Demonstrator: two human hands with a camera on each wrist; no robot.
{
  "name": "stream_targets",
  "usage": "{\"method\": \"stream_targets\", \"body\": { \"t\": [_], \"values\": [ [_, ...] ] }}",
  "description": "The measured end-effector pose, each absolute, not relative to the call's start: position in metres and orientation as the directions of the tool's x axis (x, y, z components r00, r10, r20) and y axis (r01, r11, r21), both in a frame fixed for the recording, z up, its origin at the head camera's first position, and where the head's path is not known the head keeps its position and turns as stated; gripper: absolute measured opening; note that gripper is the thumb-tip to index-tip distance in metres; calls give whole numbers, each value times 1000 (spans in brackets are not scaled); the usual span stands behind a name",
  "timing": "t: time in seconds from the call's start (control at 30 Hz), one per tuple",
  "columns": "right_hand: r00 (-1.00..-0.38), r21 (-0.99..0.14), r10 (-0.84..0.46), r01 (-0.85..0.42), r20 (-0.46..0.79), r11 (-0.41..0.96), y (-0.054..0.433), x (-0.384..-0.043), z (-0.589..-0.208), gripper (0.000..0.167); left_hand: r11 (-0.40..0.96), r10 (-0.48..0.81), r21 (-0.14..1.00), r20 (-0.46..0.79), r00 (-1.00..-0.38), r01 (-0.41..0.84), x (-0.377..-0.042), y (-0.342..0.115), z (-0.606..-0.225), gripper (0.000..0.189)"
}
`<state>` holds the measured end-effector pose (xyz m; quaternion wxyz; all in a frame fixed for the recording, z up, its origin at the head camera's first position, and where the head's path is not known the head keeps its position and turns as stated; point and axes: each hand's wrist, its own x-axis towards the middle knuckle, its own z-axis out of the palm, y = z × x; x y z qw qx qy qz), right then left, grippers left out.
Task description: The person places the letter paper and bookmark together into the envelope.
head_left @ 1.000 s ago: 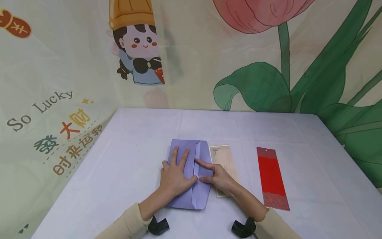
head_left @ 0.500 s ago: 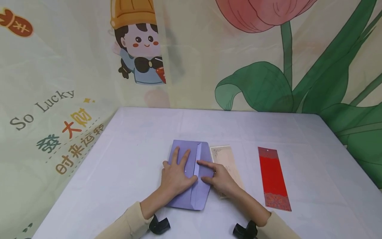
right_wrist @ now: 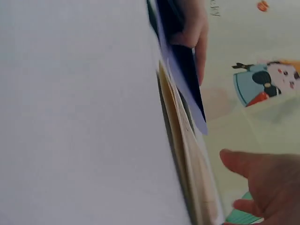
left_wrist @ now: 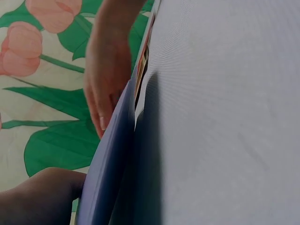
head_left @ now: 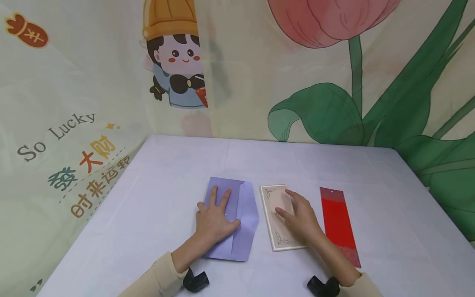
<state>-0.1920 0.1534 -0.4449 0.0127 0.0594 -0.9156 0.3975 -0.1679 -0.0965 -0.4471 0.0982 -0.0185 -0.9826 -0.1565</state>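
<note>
A purple paper envelope point(head_left: 248, 218) lies on the table with its flap spread out to the right. My left hand point(head_left: 215, 222) rests on the envelope's body, fingers spread and straight. Just right of the envelope is a cream card point(head_left: 276, 235) with scrollwork in its corners; from the side, in the right wrist view, it looks like several thin layers. Over the card's right half is my right hand point(head_left: 302, 216), thumb and forefinger apart and nothing gripped between them. The palm and forearm hide part of the card's right side.
Farther right lies a long red paper strip point(head_left: 334, 218) with a small hole at its top, its lower part overlapped by the right forearm. White cloth covers the table point(head_left: 178, 165). A printed backdrop point(head_left: 237, 82) hangs behind the far edge.
My right hand has left the envelope's flap fold and moved right, over the cream card. The left hand stays on the envelope. More of the card now shows.
</note>
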Motion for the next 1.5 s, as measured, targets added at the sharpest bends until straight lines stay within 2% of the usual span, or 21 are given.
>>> {"method": "stream_targets", "body": {
  "t": [0.1, 0.27, 0.37, 1.1, 1.5],
  "values": [
    [-992, -746, -92, -128, 89, 653, 153, -188, -459, 78, 951, 6, 301, 207, -978, 69, -164, -99, -449, 86],
    [-960, -590, -150, -264, 235, 763, 149, -181, -472, 90, 954, 20, 289, 208, -978, 81, -160, -102, -452, 86],
    [-946, -533, -153, -289, 284, 795, 146, -177, -475, 91, 953, 32, 287, 210, -977, 93, -159, -103, -453, 86],
    [-935, -567, -145, -314, 322, 762, 144, -173, -470, 80, 952, 35, 293, 179, -983, 88, -161, -106, -450, 85],
    [-900, -633, -112, -380, 421, 674, 144, -180, -475, 68, 953, 18, 295, 181, -983, 72, -166, -105, -452, 85]
  ]
}}
